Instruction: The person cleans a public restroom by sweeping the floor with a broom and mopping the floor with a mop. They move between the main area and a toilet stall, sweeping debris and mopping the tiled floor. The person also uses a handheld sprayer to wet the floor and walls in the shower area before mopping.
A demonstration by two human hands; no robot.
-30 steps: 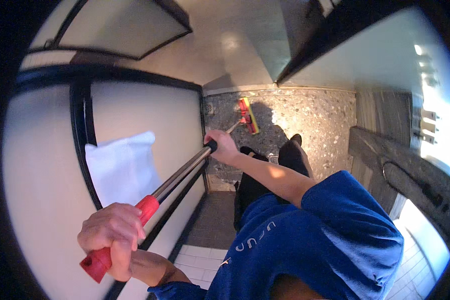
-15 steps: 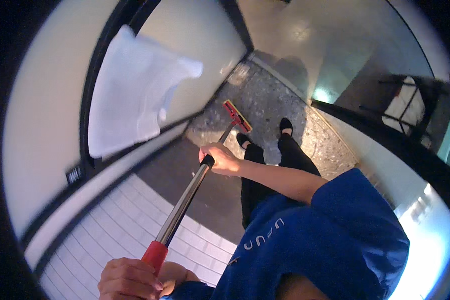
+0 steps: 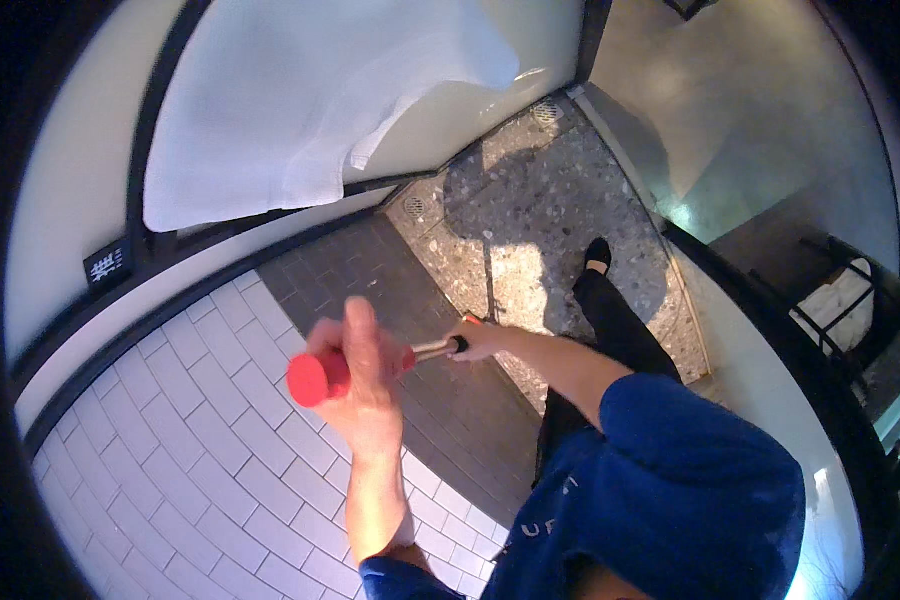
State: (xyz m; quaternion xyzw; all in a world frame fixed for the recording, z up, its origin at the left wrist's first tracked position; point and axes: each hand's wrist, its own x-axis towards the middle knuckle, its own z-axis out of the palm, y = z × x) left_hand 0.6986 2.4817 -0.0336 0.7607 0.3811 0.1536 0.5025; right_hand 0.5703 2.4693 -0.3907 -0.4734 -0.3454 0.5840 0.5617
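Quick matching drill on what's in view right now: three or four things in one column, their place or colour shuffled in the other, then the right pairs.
Things:
1. Handle end cap
2. White towel
3. Right hand
4. Round floor drain

Places or colours:
A. set in the speckled stone floor, far corner
B. red, in the left hand
C. draped against the frosted glass panel
D. further down the pole, gripping it

Pairs: 1-B, 2-C, 3-D, 4-A

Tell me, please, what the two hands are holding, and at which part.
Both hold one long-handled tool. The left hand grips its red end grip; the right hand grips the shaft lower down. The tool's head is hidden.
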